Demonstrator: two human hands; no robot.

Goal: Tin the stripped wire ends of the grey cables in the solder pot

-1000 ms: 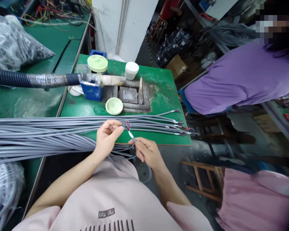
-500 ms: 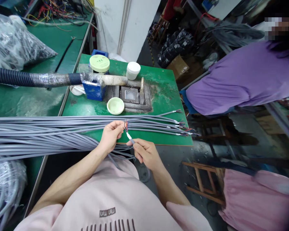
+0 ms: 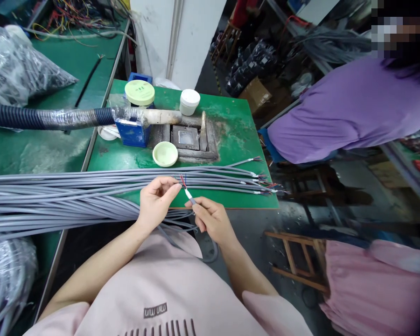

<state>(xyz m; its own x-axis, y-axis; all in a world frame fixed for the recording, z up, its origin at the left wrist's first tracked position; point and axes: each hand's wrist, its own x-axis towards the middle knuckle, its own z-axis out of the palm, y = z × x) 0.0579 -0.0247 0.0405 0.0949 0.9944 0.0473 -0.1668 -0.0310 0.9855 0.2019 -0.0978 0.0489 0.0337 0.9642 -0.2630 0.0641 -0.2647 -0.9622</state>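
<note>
Left hand (image 3: 156, 200) has shifted down the wires (image 3: 183, 181), pinching them nearside of the bowl (image 3: 165, 154); right hand (image 3: 212, 218) pinches the cable (image 3: 192, 200).

L hand (image 3: 158, 200) hides part of the wires (image 3: 184, 182), which are too small for telling their no. R hand (image 3: 210, 219) covers part of the cable (image 3: 191, 200). Bundle (image 3: 56, 214), hose (image 3: 14, 115) & bag (image 3: 16, 65) are cut off by L edge, co-worker (image 3: 353, 112) by R edge. Tips (image 3: 263, 178) at bundle's R end: also too tiny.
</note>
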